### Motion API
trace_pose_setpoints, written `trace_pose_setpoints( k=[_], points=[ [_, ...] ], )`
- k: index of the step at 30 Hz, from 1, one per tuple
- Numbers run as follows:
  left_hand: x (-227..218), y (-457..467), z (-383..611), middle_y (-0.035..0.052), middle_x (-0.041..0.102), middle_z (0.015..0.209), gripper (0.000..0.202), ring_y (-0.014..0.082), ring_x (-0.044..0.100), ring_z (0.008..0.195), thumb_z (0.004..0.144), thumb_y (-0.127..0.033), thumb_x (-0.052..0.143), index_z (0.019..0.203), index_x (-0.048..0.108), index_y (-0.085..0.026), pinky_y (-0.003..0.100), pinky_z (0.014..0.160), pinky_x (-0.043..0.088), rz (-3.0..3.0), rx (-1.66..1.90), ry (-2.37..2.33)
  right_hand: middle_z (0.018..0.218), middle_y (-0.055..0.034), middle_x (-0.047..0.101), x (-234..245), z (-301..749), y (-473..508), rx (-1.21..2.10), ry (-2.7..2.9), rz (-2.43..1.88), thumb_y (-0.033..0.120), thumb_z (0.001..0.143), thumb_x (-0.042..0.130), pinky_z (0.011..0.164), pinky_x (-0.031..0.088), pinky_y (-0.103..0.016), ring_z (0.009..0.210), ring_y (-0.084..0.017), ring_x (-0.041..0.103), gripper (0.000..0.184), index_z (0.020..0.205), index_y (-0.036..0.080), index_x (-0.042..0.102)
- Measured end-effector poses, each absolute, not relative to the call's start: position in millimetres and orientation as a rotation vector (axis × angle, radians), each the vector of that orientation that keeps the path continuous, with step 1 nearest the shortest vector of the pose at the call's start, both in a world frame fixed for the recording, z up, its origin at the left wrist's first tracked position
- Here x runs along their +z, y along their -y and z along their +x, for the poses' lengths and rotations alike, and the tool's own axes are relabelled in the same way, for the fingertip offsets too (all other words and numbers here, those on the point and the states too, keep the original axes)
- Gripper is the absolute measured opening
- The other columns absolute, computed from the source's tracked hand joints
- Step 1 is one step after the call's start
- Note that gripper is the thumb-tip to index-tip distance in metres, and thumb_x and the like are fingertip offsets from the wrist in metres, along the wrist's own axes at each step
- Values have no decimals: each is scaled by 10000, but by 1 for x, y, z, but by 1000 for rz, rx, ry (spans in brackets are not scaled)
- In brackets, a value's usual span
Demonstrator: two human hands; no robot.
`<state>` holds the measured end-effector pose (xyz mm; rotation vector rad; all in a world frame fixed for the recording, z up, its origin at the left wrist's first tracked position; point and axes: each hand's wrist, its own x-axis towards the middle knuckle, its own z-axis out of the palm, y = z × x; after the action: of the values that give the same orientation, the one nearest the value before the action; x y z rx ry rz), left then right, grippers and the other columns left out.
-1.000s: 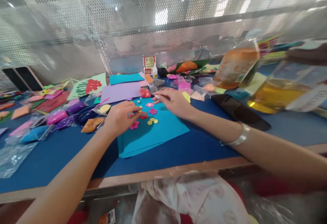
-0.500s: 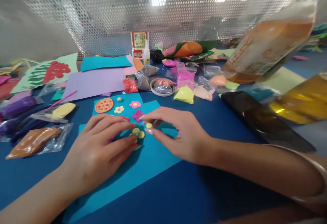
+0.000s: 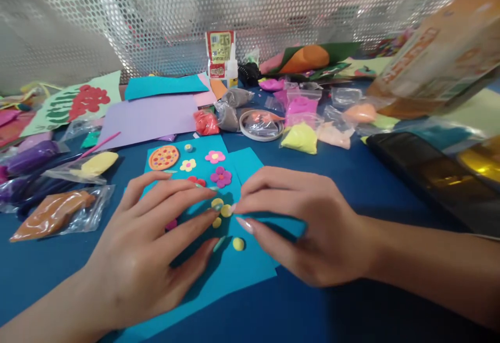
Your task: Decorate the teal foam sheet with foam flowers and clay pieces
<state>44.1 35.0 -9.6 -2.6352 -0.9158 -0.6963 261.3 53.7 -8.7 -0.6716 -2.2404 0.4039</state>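
Observation:
A teal sheet [image 3: 250, 267] lies on the blue table in front of me. On it are clay flowers, pink [image 3: 214, 156] and purple [image 3: 221, 176], a pizza-like orange disc [image 3: 163, 157] and a few small yellow clay discs [image 3: 238, 244]. My left hand [image 3: 152, 244] rests flat on the sheet with its fingers spread, the tips next to the yellow discs. My right hand [image 3: 300, 223] comes in from the right with its fingers bunched. Its index tip and thumb pinch at one yellow clay disc [image 3: 225, 210] on the sheet.
Bags of coloured clay lie to the left [image 3: 54, 215] and behind [image 3: 300, 137]. A round clear lid [image 3: 261, 124], a glue bottle [image 3: 232, 69], a purple sheet [image 3: 148, 121] and a black phone [image 3: 433, 176] are nearby. A perforated metal screen [image 3: 156, 14] closes off the back.
The camera has come closer and lower over the sheet. My right hand drew back from the far edge to the yellow discs, and one more yellow disc now lies on the sheet.

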Motion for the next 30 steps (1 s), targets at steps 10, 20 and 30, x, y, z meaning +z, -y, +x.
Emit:
trace_pose_setpoints(
  k=[10, 20, 30],
  points=[
    [-13, -31, 44, 29, 645, 1030, 267, 227, 582, 993, 750, -187, 575, 997, 617, -279, 475, 925, 437, -2707, -657, 889, 713, -25, 620, -16, 265, -47, 83, 2566, -541, 232, 802, 570, 587, 429, -273, 663, -137, 549, 133, 709, 217, 663],
    [-11, -31, 42, 51, 619, 1105, 304, 249, 551, 1041, 747, -161, 519, 1024, 611, -247, 511, 948, 411, -2693, -622, 842, 772, -33, 625, -19, 264, -51, 108, 2423, -659, 190, 828, 519, 590, 423, -253, 665, -121, 538, 171, 741, 211, 666],
    [-10, -29, 42, 33, 611, 1115, 315, 251, 545, 1054, 741, -164, 491, 1009, 612, -277, 517, 940, 406, -2706, -619, 875, 623, -8, 572, -22, 266, -51, 110, 2402, -663, 187, 836, 513, 543, 369, -247, 564, -105, 490, 170, 719, 206, 635]
  ],
)
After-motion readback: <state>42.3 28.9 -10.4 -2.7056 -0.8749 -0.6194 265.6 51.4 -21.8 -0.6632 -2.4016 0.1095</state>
